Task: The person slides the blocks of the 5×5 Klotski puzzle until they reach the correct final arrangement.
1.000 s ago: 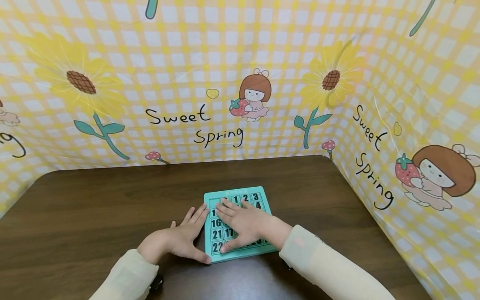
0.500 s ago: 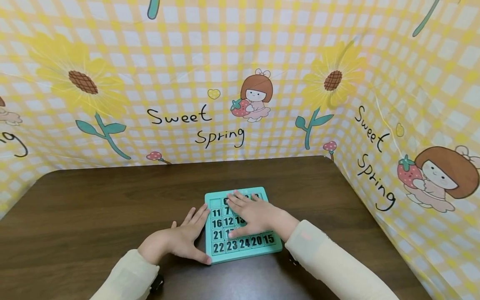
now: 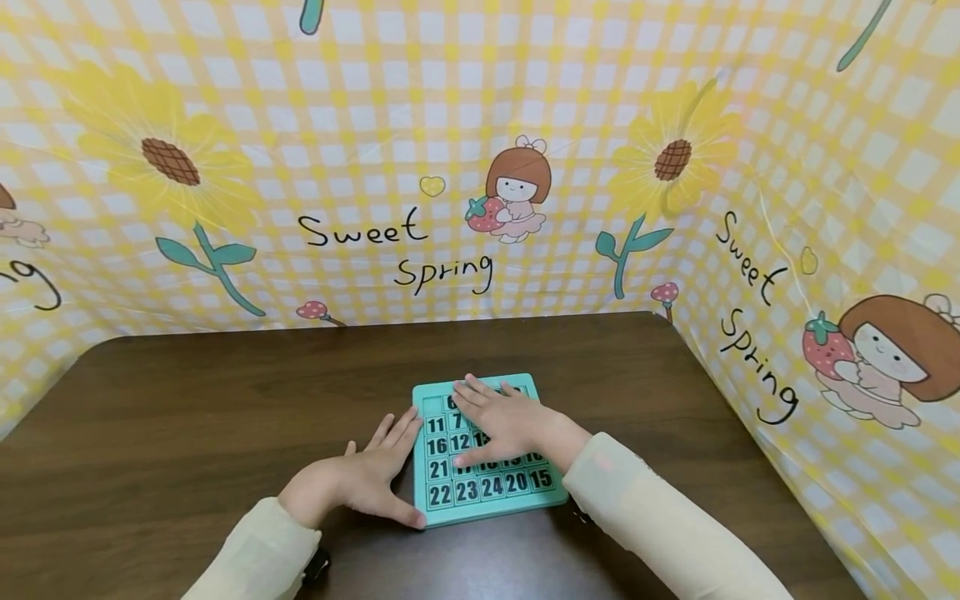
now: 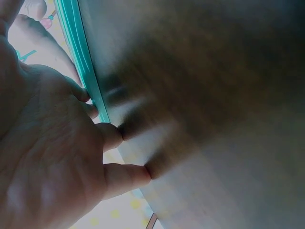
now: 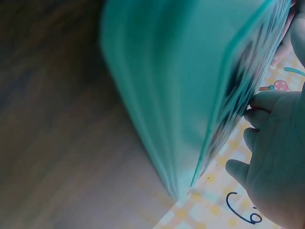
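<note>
A teal number sliding puzzle (image 3: pixel 497 512) lies flat on the table, with black-numbered tiles and a vacant slot at its top left corner. My left hand (image 3: pixel 360 482) is spread along its left side, fingertips at the upper left edge and thumb at the lower left corner. Across the upper and middle tiles lies my right hand (image 3: pixel 501 427), fingers outstretched toward the top row and thumb out over the tile row above the bottom one. It hides much of the top rows. The puzzle's teal side (image 5: pixel 157 90) fills much of the right wrist view, the right fingertips at the tiles.
The dark wooden table (image 3: pixel 225 400) stretches out around the puzzle. A yellow checked cloth (image 3: pixel 360 100) with printed flowers and "Sweet Spring" lettering hangs behind the table and along its right side.
My right hand has slid right and a little up over the tiles, uncovering the bottom row and more of the left columns. My left hand stays at the puzzle's left edge.
</note>
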`<state>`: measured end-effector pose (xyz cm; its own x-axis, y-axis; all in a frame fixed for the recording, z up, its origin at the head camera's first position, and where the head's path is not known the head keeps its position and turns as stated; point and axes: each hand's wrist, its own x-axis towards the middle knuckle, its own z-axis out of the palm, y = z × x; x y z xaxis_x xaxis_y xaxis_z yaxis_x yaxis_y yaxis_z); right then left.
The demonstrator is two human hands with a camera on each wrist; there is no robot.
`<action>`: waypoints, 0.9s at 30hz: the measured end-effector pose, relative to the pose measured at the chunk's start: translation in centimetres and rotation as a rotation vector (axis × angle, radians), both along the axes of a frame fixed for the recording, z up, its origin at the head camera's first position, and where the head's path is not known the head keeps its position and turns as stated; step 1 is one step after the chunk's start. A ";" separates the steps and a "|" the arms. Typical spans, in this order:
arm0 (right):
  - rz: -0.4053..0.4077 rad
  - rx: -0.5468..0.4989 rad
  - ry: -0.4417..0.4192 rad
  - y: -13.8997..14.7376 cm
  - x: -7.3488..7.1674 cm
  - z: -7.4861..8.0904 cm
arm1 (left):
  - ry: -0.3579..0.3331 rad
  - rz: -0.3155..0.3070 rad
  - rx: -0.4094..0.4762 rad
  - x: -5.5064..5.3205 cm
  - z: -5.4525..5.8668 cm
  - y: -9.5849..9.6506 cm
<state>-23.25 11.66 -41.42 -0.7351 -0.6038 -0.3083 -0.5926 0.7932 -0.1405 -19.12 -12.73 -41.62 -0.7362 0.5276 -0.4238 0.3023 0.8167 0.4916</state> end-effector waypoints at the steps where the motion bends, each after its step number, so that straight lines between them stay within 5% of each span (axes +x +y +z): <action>1: 0.004 0.000 0.001 -0.1 0.0 0.0 | 0.001 -0.002 0.001 0.0 0.0 0.0; 27: 0.021 -0.032 -0.011 -1.0 -0.4 0.4 | -0.004 0.000 -0.004 0.1 0.4 0.0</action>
<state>-23.69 10.70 -41.01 -0.7190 -0.6285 -0.2967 -0.6069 0.7758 -0.1727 -19.00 -12.76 -41.25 -0.7345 0.5258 -0.4289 0.3005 0.8188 0.4891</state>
